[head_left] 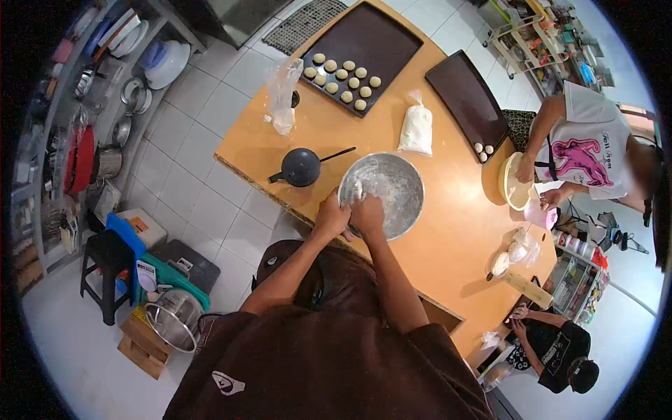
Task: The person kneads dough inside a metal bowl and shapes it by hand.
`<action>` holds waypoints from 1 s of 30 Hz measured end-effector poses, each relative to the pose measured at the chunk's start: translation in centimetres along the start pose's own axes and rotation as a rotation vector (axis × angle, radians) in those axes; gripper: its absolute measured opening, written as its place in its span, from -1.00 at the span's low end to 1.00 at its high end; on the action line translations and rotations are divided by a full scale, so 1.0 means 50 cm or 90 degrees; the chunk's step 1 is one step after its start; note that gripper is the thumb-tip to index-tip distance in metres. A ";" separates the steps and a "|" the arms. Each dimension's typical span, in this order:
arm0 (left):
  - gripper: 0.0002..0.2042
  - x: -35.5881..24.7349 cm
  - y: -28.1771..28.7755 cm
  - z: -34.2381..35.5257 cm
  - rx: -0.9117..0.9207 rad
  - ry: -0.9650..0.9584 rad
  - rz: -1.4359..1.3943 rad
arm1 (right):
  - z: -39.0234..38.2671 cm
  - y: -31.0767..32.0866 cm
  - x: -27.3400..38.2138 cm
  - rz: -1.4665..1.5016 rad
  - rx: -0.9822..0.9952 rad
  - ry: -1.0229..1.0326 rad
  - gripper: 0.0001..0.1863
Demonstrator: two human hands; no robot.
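My left hand [334, 213] grips the near-left rim of a large metal bowl [401, 199], which has white powder or paste smeared inside. My right hand [367, 210] reaches into that bowl, fingers bent and coated white; what they hold is unclear. Left of the bowl stands a dark round pot [301, 166] with a stick-like utensil beside it. Beyond the bowl lies a plastic bag of white powder [416, 126], and an opened clear bag [283, 98] is at the table's far left.
The wooden table [462, 203] bears a tray [378, 35] of several dough balls and another tray [458, 91]. A co-worker [588, 147] handles a cream bowl [511, 192] at right; another person [556, 350] works lower right. Shelves [105, 133] and stacked stools [105, 273] stand left.
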State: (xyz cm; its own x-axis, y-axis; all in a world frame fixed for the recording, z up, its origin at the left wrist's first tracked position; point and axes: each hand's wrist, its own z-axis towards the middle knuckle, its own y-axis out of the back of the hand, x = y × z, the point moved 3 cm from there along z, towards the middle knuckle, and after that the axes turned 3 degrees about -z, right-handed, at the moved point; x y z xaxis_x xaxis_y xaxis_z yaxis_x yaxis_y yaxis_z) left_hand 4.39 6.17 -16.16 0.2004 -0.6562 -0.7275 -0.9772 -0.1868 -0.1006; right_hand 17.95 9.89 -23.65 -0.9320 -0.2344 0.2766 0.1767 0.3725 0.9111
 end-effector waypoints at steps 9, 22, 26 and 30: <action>-0.56 0.048 0.018 0.023 0.002 -0.043 0.039 | 0.039 0.038 0.053 -0.005 -0.022 -0.120 -0.50; -0.56 0.004 -0.015 0.003 -0.004 0.007 0.053 | 0.069 0.004 -0.019 -0.115 -0.286 -0.051 -0.57; -0.55 0.027 -0.017 -0.011 -0.035 0.004 -0.046 | 0.013 0.062 0.017 0.109 -0.043 -0.119 -0.61; -0.59 0.079 -0.021 0.023 -0.105 -0.108 -0.040 | -0.045 0.094 -0.014 0.007 -0.097 0.058 -0.67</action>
State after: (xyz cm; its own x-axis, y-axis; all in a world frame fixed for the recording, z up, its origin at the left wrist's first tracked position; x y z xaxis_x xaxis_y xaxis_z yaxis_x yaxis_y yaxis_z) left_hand 6.12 4.60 -19.70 0.2328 -0.5098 -0.8282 -0.9356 -0.3499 -0.0476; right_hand 20.14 9.77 -18.84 -0.8986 -0.3137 0.3066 0.2390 0.2360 0.9419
